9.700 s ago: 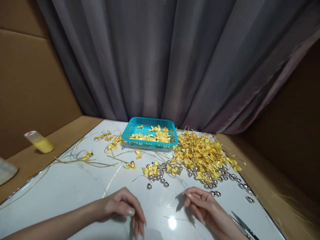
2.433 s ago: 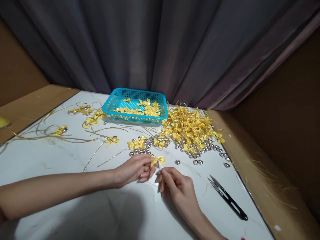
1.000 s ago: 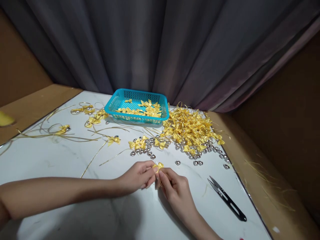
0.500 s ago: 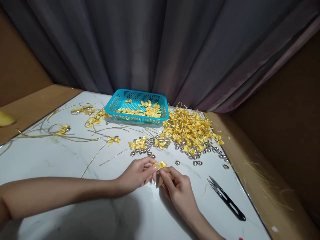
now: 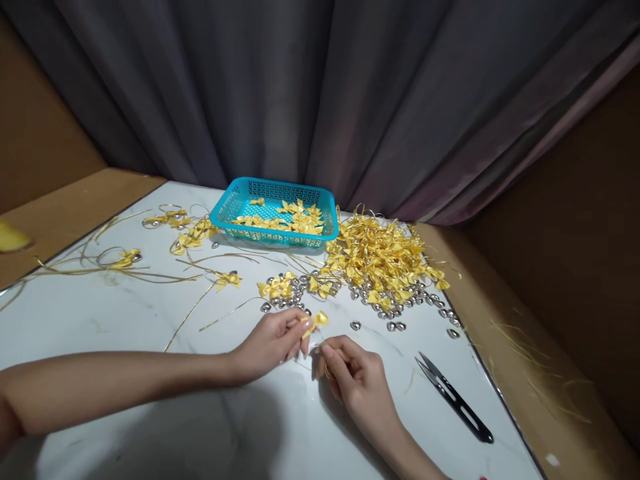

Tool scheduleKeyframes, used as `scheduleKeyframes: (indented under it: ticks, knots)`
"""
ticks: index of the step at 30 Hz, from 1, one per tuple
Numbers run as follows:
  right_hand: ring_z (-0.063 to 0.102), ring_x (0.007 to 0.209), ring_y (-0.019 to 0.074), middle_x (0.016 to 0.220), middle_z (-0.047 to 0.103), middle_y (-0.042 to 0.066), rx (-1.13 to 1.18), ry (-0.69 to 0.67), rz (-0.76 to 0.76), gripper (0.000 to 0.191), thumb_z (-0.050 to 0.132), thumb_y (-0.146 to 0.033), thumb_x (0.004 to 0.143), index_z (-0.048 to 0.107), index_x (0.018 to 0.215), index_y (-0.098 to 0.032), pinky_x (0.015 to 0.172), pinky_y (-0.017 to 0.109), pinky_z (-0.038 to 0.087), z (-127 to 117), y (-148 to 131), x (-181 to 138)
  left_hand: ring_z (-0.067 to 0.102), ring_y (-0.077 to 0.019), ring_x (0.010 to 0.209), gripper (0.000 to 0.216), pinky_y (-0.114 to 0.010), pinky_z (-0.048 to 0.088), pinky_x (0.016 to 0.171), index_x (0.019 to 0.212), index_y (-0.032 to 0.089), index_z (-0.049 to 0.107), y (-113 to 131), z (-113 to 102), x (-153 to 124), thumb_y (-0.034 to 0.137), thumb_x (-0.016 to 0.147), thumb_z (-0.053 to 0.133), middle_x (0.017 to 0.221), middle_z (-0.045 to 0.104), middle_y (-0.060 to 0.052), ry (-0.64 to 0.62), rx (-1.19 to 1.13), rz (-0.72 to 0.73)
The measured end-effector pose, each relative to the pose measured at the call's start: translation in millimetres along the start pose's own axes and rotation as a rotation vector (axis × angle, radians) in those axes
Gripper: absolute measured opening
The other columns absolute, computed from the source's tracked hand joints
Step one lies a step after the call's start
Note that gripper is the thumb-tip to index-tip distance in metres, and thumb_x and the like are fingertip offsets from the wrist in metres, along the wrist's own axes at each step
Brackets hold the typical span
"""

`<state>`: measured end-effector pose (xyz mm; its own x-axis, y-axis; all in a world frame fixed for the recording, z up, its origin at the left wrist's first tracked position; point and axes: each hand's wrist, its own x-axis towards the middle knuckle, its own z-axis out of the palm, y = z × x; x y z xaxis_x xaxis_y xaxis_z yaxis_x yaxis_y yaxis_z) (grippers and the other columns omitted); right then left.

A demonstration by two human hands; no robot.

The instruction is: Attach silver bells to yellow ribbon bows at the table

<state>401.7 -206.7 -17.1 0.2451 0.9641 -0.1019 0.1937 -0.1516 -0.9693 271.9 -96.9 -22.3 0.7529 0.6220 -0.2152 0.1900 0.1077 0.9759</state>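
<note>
Between the thumb and fingers of my left hand (image 5: 277,339) is a small yellow ribbon bow (image 5: 320,320), held just above the white tabletop (image 5: 215,427). My right hand (image 5: 353,370), close by on the right, pinches a thin cord (image 5: 321,337) that runs up to the bow. Part of the cord is hidden behind the right fingers. Just beyond my hands lie silver heart-shaped beads (image 5: 355,325) and more yellow bows (image 5: 275,287). Black-handled thread snips (image 5: 454,398) rest to the right of my right hand, blades pointing away from me.
A blue basket (image 5: 275,237) holding yellow bows stands at the back. Right of it is a large heap of bows with gold cords (image 5: 380,253). Loose gold cords (image 5: 165,275) and bows spread over the left side. A grey curtain (image 5: 270,87) hangs behind the table.
My left hand has drawn slightly up and left with the bow, away from my right hand. A stretch of cord now shows between them.
</note>
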Motion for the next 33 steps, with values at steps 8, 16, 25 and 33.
scheduleKeyframes:
  ticks: [8,16,25,33]
  knots:
    - [0.059,0.080,0.0190,0.085,0.062,0.007,-0.019,0.245,-0.185,0.020,0.059,-0.034,0.082,0.068,0.072,-0.019,0.068,0.027,0.046,-19.5,1.6,6.9,0.036,-0.0063,0.041,0.029,-0.018,0.030,0.041,0.075,0.015,0.055,-1.1,-3.2,0.4,0.039,0.088,0.045,0.056,0.056,0.002,-0.085,0.136,0.073]
    - [0.059,0.071,0.0184,0.078,0.065,0.006,0.014,0.085,-0.167,0.020,0.061,-0.032,0.081,0.073,0.069,-0.021,0.065,0.028,0.048,-18.5,-2.0,9.5,0.056,-0.0120,0.063,0.026,-0.021,0.041,0.064,0.082,0.017,0.060,-2.7,-4.6,-7.9,0.025,0.092,0.038,0.068,0.062,-0.003,-0.136,0.465,0.391]
    - [0.061,0.073,0.0191,0.078,0.068,0.005,0.128,0.153,-0.072,0.015,0.065,-0.025,0.075,0.072,0.062,-0.022,0.070,0.029,0.049,-13.6,-5.9,7.9,0.039,-0.0076,0.046,0.033,-0.020,0.032,0.046,0.072,0.017,0.048,-0.5,-2.0,-3.1,0.043,0.091,0.039,0.059,0.056,0.001,-0.164,0.142,0.101]
    - [0.061,0.079,0.0203,0.083,0.069,0.007,0.177,0.140,-0.023,0.013,0.066,-0.031,0.076,0.077,0.074,-0.022,0.072,0.031,0.050,-12.8,1.8,8.3,0.035,-0.0071,0.046,0.042,-0.020,0.028,0.044,0.072,0.017,0.045,-2.4,-1.3,-2.2,0.055,0.089,0.038,0.058,0.051,0.002,-0.262,-0.014,0.049]
